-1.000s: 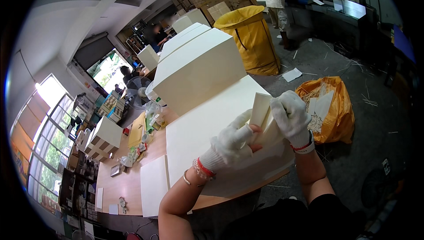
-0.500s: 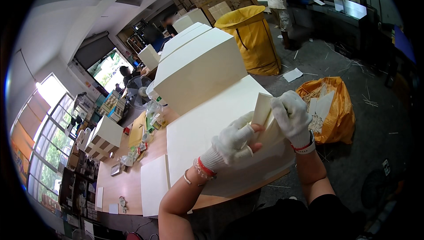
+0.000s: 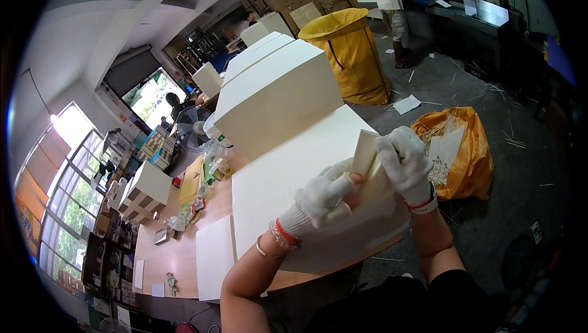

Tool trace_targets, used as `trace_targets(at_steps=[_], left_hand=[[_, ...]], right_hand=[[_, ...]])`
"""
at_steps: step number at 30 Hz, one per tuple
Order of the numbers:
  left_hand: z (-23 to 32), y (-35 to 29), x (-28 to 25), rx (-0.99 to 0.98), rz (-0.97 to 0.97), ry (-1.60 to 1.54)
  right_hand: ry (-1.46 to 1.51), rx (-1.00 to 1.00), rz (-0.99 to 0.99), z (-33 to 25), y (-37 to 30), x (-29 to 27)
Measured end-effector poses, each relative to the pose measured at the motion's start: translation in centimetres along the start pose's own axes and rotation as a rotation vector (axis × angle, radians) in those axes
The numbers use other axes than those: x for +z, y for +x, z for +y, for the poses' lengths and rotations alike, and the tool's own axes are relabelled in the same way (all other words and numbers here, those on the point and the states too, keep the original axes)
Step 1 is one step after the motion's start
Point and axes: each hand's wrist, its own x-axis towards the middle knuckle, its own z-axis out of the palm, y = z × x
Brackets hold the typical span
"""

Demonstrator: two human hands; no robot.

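White knitted gloves cover both my hands, with bare fingertips showing on the left. My right hand (image 3: 403, 160) is closed on the raised corner of a stack of large cream paper sheets (image 3: 288, 177), bending that corner upward. Against the edge of the bent sheets (image 3: 365, 152), my left hand (image 3: 327, 193) has its fingers curled, with bare tips at the paper; they are slightly blurred. The rest of the stack lies flat on the wooden table (image 3: 177, 259). How many sheets are in my grip cannot be made out.
Behind the sheets stands a tall block of stacked paper (image 3: 282, 94). An orange bag of paper strips (image 3: 468, 161) is on the floor at right, with a yellow sack (image 3: 349, 57) beyond. A fan (image 3: 193, 128) is at left. A person (image 3: 389, 2) stands by a machine.
My left fingertips have shifted slightly and drawn closer together at the sheet edges. My right hand keeps its hold. The person by the machine has moved slightly right.
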Motion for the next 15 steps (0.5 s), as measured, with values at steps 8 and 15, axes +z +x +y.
trace_targets(at_steps=[8,15], left_hand=[[0.6,0.1,0.5,0.024,0.153,-0.018],[0.6,0.1,0.4,0.097,0.181,0.06]], right_hand=[[-0.168,-0.24,0.009,1.1,-0.4,-0.1],[0.03,-0.014,-0.025,0.0,0.1,-0.3]])
